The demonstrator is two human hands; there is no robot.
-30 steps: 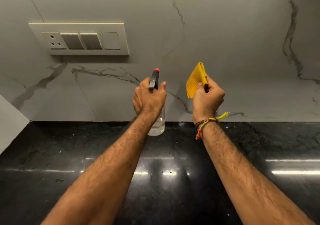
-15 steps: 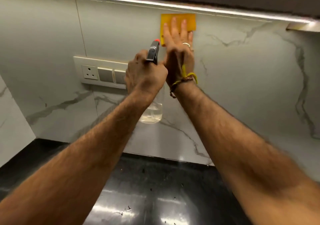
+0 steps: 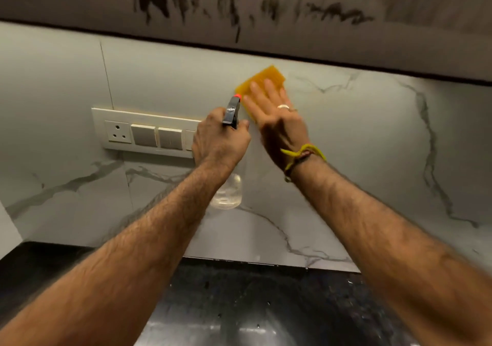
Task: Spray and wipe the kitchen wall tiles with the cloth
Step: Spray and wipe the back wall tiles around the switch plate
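Black, glossy stone forms the tabletop (image 3: 266, 305) nearest the camera, speckled and catching light. Above it the left hand (image 3: 218, 140) grips a clear spray bottle (image 3: 229, 194), fingers curled round its neck, the red-tipped nozzle aimed at the wall. Just beside it the right hand (image 3: 279, 122) presses a yellow cloth (image 3: 262, 79) flat against the marble-veined wall tiles (image 3: 372, 146), fingers straight and slightly spread. A switch panel (image 3: 145, 132) sits on the tiles to the left, under a dark-streaked cabinet (image 3: 292, 13).
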